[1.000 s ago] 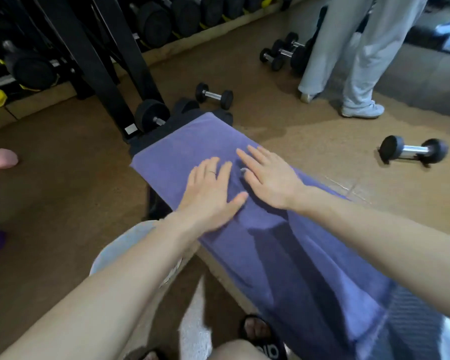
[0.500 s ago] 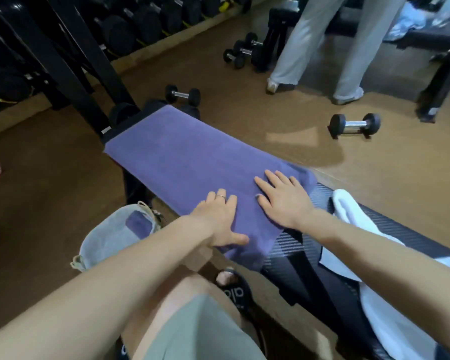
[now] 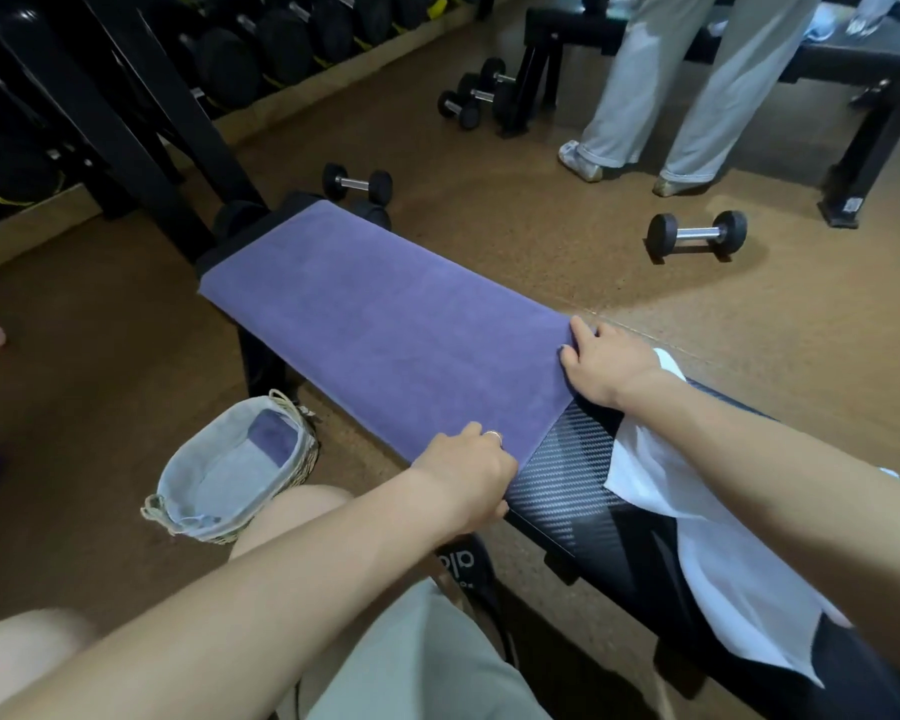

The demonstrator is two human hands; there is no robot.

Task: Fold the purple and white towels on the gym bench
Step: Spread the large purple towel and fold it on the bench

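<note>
A purple towel (image 3: 385, 324) lies flat along the far half of the black gym bench (image 3: 567, 491). My left hand (image 3: 468, 475) grips the towel's near left corner at the bench's front edge. My right hand (image 3: 601, 363) pinches the near right corner, thumb over the cloth. A white towel (image 3: 697, 553) lies crumpled on the bench's near part, under my right forearm and partly hidden by it.
A lined wicker basket (image 3: 230, 470) with a folded purple cloth stands on the floor left of the bench. Dumbbells (image 3: 697, 233) lie on the floor. A person in light trousers (image 3: 655, 85) stands beyond, by another bench. A dumbbell rack (image 3: 261, 54) runs along the back.
Both hands slid back along the purple towel from its middle to its near end, then spread apart to its two near corners and took hold of them.
</note>
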